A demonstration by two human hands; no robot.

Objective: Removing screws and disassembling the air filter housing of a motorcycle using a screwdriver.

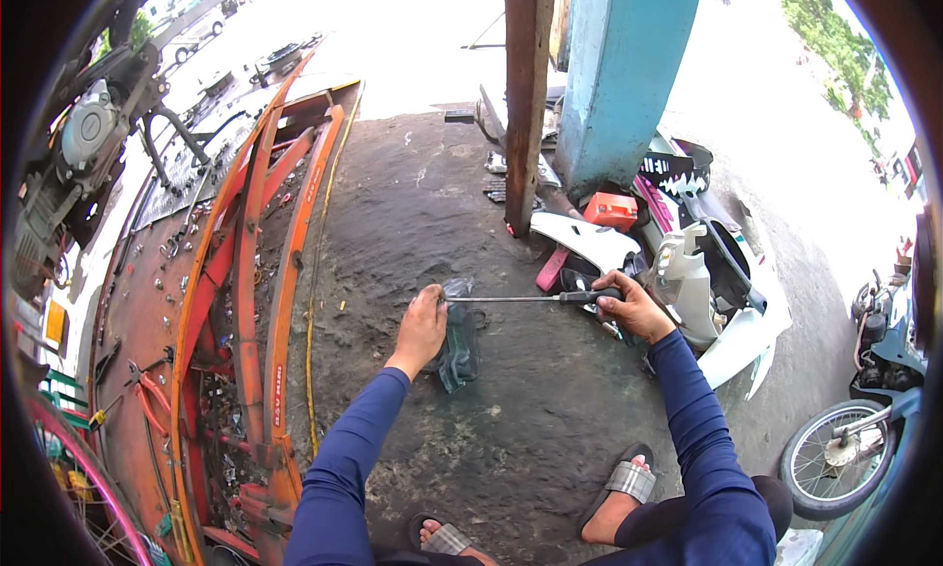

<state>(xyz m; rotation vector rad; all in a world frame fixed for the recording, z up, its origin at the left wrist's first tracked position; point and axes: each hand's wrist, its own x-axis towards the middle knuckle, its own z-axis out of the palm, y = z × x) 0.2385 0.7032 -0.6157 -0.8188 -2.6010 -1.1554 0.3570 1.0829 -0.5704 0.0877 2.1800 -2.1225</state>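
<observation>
A long screwdriver (511, 299) is stretched level between my hands, its thin metal shaft pointing left. My right hand (637, 311) is closed around its dark handle. At the other end, my left hand (422, 328) pinches at the tip; whether a small part sits between those fingers is hidden. Below the shaft, a crumpled clear plastic bag (458, 350) lies on the dark, stained ground, beside my left hand. What it contains, if anything, I cannot make out.
An orange-red motorcycle lift (285, 301) with loose small parts stands on the left, a motorcycle engine (90, 126) above it. Right of a wooden post (526, 105) and blue pillar (624, 85) lie white fairings (737, 345) and a red battery-like box (610, 211). A motorcycle wheel (798, 468) stands far right.
</observation>
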